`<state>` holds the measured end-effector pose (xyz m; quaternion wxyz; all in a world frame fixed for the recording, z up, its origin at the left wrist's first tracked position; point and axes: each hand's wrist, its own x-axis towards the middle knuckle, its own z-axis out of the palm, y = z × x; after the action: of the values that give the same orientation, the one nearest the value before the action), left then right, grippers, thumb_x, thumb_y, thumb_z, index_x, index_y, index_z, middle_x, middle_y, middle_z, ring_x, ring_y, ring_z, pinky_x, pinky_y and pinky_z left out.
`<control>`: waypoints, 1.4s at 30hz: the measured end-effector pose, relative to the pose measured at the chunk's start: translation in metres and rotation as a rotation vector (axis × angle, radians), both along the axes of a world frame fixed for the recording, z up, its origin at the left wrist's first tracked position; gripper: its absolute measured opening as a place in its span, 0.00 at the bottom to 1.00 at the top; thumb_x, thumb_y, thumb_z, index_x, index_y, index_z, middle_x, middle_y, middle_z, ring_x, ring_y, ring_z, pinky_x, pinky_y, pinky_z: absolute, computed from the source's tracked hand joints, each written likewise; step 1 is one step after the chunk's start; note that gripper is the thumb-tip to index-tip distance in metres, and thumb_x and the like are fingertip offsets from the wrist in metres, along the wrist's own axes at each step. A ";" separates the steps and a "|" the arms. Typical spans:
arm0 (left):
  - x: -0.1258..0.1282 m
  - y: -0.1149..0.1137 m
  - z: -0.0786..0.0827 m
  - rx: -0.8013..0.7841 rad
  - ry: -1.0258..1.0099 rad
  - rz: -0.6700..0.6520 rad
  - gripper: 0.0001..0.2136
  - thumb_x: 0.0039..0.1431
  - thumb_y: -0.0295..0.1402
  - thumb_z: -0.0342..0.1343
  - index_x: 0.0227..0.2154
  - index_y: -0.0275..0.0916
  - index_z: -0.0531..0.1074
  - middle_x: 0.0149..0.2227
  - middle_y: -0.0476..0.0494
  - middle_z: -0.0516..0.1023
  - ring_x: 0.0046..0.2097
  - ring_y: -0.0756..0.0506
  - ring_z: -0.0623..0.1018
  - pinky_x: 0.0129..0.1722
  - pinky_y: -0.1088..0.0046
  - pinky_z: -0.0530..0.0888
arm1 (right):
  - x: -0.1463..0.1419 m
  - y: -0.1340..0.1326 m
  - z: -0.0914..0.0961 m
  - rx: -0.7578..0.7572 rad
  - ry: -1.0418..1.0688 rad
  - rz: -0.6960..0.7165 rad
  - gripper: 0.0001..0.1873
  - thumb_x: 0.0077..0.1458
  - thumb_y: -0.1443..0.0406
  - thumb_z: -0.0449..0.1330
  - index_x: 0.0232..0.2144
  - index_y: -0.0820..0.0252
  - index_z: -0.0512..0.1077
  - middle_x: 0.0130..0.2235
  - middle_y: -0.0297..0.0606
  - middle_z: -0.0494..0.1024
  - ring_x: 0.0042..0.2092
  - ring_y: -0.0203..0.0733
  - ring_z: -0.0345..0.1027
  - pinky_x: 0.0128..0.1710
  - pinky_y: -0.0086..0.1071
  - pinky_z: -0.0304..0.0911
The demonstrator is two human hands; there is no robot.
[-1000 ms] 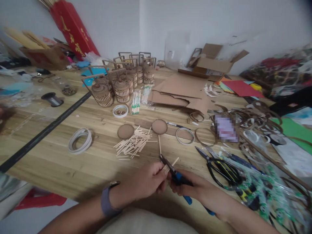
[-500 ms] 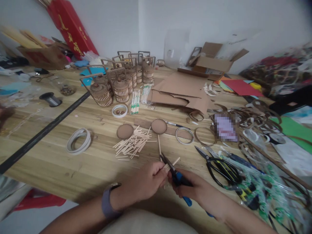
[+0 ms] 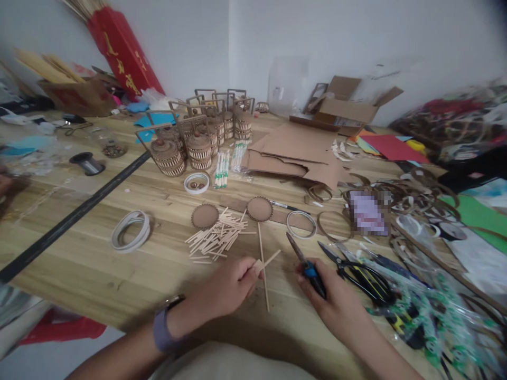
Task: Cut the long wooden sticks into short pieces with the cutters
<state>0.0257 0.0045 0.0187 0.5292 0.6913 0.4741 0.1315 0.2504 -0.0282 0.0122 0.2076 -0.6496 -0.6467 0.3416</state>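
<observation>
My left hand (image 3: pixel 235 285) is closed around a few short wooden sticks (image 3: pixel 271 258), their ends poking out past the thumb. A longer stick (image 3: pixel 264 285) lies on the table just beside its fingertips. To the right, my right hand (image 3: pixel 322 293) grips pliers (image 3: pixel 307 264) with blue and black handles; their dark, pointed jaws aim away from me and stand apart from the sticks. Beyond my left hand is a loose pile of cut sticks (image 3: pixel 216 237). Two round cardboard discs with scalloped edges, a left one (image 3: pixel 205 216) and a right one (image 3: pixel 260 209), lie near the pile.
Black-handled scissors (image 3: pixel 356 272) lie right of my right hand, among green-printed wrappers (image 3: pixel 428 306). White tape rings (image 3: pixel 130 231) sit at left. Several small lidded baskets (image 3: pixel 168 157) with tall handles stand behind, near torn cardboard (image 3: pixel 293 150) and an open box (image 3: pixel 348 108).
The pliers have moved right, away from the sticks in my left hand, where their jaws were around a stick. My left hand has shifted slightly left, keeping its sticks.
</observation>
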 end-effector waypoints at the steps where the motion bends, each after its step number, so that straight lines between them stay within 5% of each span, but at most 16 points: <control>1: 0.001 -0.001 -0.001 0.046 0.040 -0.021 0.16 0.68 0.39 0.40 0.27 0.40 0.65 0.23 0.51 0.67 0.28 0.48 0.69 0.30 0.73 0.62 | -0.001 0.001 -0.002 0.134 -0.059 -0.010 0.12 0.57 0.56 0.52 0.38 0.57 0.67 0.39 0.45 0.77 0.41 0.51 0.70 0.42 0.42 0.63; 5: 0.008 -0.007 -0.012 0.273 0.134 -0.054 0.13 0.67 0.35 0.43 0.33 0.39 0.70 0.35 0.42 0.77 0.39 0.42 0.75 0.39 0.69 0.67 | -0.018 0.006 -0.007 0.428 -0.215 0.150 0.10 0.60 0.61 0.52 0.42 0.57 0.67 0.44 0.49 0.77 0.47 0.53 0.70 0.44 0.42 0.63; 9: 0.012 -0.011 -0.017 0.414 0.236 -0.060 0.14 0.66 0.29 0.41 0.44 0.38 0.72 0.42 0.35 0.78 0.45 0.37 0.77 0.46 0.61 0.69 | -0.032 0.010 -0.013 0.353 -0.446 0.175 0.07 0.60 0.63 0.52 0.36 0.58 0.67 0.33 0.45 0.77 0.35 0.51 0.72 0.32 0.37 0.60; 15: 0.022 -0.009 -0.010 0.368 0.460 -0.059 0.15 0.60 0.21 0.41 0.39 0.36 0.73 0.36 0.33 0.78 0.38 0.37 0.77 0.41 0.60 0.71 | -0.040 0.017 -0.020 0.170 -0.504 0.114 0.05 0.60 0.63 0.51 0.33 0.58 0.65 0.33 0.46 0.79 0.34 0.50 0.74 0.29 0.33 0.53; 19: 0.026 -0.007 -0.019 0.364 0.513 -0.016 0.14 0.62 0.23 0.41 0.37 0.35 0.73 0.34 0.33 0.77 0.38 0.37 0.77 0.40 0.61 0.71 | -0.044 0.022 -0.022 0.183 -0.543 0.070 0.04 0.60 0.64 0.51 0.33 0.58 0.64 0.33 0.46 0.79 0.34 0.50 0.73 0.29 0.33 0.53; 23: 0.018 0.001 -0.031 0.355 0.360 0.138 0.13 0.66 0.31 0.41 0.34 0.37 0.72 0.31 0.35 0.76 0.35 0.38 0.77 0.41 0.60 0.70 | -0.034 0.029 -0.019 0.211 -0.482 0.032 0.05 0.59 0.64 0.50 0.31 0.57 0.63 0.31 0.45 0.77 0.33 0.49 0.71 0.30 0.33 0.54; 28: 0.009 0.017 -0.033 -0.060 -0.135 0.124 0.18 0.66 0.44 0.42 0.30 0.38 0.69 0.26 0.45 0.76 0.29 0.46 0.76 0.32 0.70 0.72 | -0.024 0.027 0.004 0.080 -0.141 0.261 0.07 0.60 0.61 0.51 0.31 0.56 0.64 0.29 0.39 0.76 0.31 0.43 0.68 0.29 0.31 0.56; 31: 0.013 0.019 -0.034 -0.284 -0.335 0.135 0.16 0.59 0.47 0.52 0.29 0.36 0.70 0.28 0.45 0.77 0.30 0.46 0.78 0.31 0.71 0.72 | -0.031 0.024 0.010 0.031 -0.061 0.405 0.04 0.58 0.65 0.52 0.32 0.56 0.66 0.33 0.39 0.77 0.34 0.43 0.69 0.32 0.31 0.58; 36: 0.021 0.012 -0.035 -0.408 -0.420 0.152 0.23 0.52 0.56 0.55 0.32 0.37 0.68 0.28 0.46 0.76 0.32 0.45 0.78 0.33 0.68 0.73 | -0.040 0.026 -0.002 0.077 -0.246 0.228 0.03 0.55 0.66 0.55 0.35 0.58 0.65 0.34 0.41 0.76 0.36 0.47 0.70 0.33 0.33 0.56; 42: 0.017 0.006 -0.033 -0.479 -0.439 0.099 0.29 0.48 0.63 0.54 0.31 0.37 0.68 0.28 0.46 0.76 0.30 0.46 0.77 0.33 0.68 0.71 | -0.034 0.029 -0.006 0.020 -0.114 0.158 0.10 0.50 0.65 0.60 0.37 0.57 0.65 0.34 0.37 0.76 0.36 0.44 0.70 0.35 0.33 0.60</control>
<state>0.0425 0.0108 -0.0147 0.7594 0.4784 0.3992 0.1874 0.2161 0.0011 0.0066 0.1492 -0.6127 -0.7102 0.3131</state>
